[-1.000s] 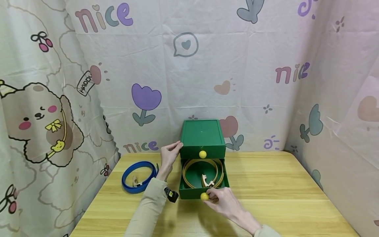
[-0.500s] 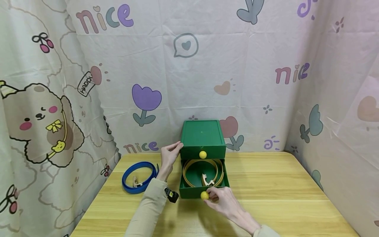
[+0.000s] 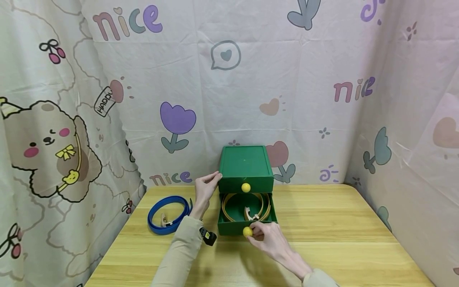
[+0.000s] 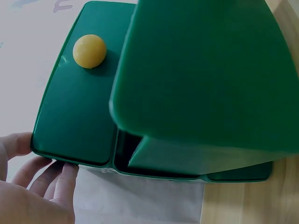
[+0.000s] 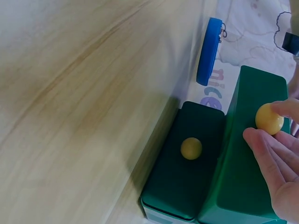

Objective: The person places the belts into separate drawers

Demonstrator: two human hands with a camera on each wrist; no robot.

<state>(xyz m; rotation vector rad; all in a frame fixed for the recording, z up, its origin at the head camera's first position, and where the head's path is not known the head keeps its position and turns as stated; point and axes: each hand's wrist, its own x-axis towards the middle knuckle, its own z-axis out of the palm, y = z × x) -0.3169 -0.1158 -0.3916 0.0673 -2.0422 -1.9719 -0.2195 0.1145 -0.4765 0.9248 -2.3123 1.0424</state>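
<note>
A green two-drawer box (image 3: 245, 162) stands at the table's back edge. Its lower drawer (image 3: 246, 228) is pulled partly out, and a coiled tan belt (image 3: 229, 207) lies inside. My right hand (image 3: 268, 237) pinches the drawer's yellow knob (image 3: 247, 231), which the right wrist view shows as the yellow knob (image 5: 269, 118) between thumb and fingers (image 5: 273, 154). My left hand (image 3: 205, 188) holds the box's upper left corner. In the left wrist view its fingers (image 4: 46, 179) wrap that edge of the box (image 4: 77, 116). The upper drawer's knob (image 3: 245, 187) is free.
A coiled blue belt (image 3: 167, 213) lies on the wooden table (image 3: 322, 223) left of the box, by my left forearm. Printed cloth (image 3: 251, 79) walls the table at the back and on both sides.
My right hand has pushed the lower drawer a little way back into the box, so less of the tan belt shows. The left hand has not moved.
</note>
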